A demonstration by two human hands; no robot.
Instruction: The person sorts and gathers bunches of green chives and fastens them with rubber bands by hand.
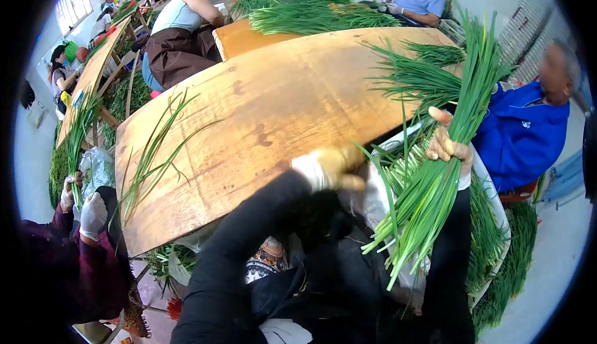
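My right hand [449,146], in a stained glove, is wrapped round the middle of a large bunch of garlic chives [429,195]. The long green leaves stick up past the hand, and the other end hangs down toward my lap. My left hand [333,165], also gloved, hovers over the near edge of the wooden table [261,120]; motion smears its fingers, and nothing shows clearly in it. Beneath my right hand, a white-rimmed crate [502,220] holds more chives.
Loose leaves [158,148] lie at the table's left end. More chives [423,73] rest at its right end, near a person in blue [522,136]. A gloved co-worker's hand [93,215] is at left. Further chives [305,11] lie on the far table, with people around it.
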